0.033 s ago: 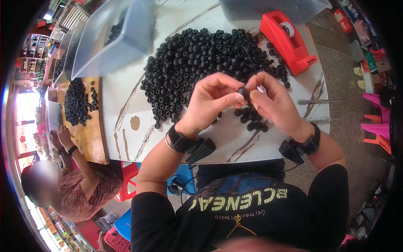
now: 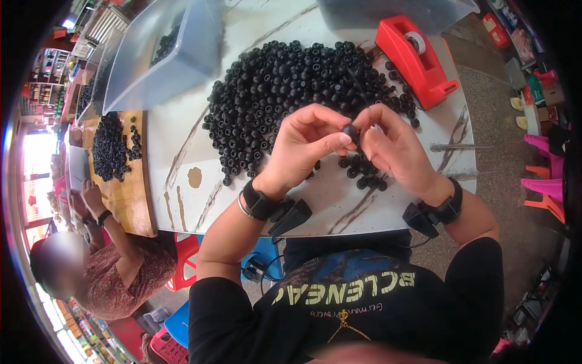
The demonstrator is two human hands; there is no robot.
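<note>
Between the thumb and forefinger of my left hand (image 2: 309,145) is a small black ball-shaped piece (image 2: 349,131). My right hand (image 2: 394,148) is pinched beside it, its fingertips at the ball's right side; whatever they may hold is hidden. Just beyond both hands spreads a big heap of similar black round pieces (image 2: 285,79), many showing a hollow, ringed opening. A few more black pieces (image 2: 367,181) lie below my fingers on the white marbled table (image 2: 182,139).
A red tape dispenser (image 2: 415,60) stands right of the heap. Clear plastic bins (image 2: 163,54) sit at the far left and far right. A thin metal rod (image 2: 461,147) sticks over the right edge. At left, another person works at a wooden table (image 2: 130,200) with black pieces.
The ball has tilted slightly between my fingertips, and my right fingertips have shifted a little against it. Everything else looks the same.
</note>
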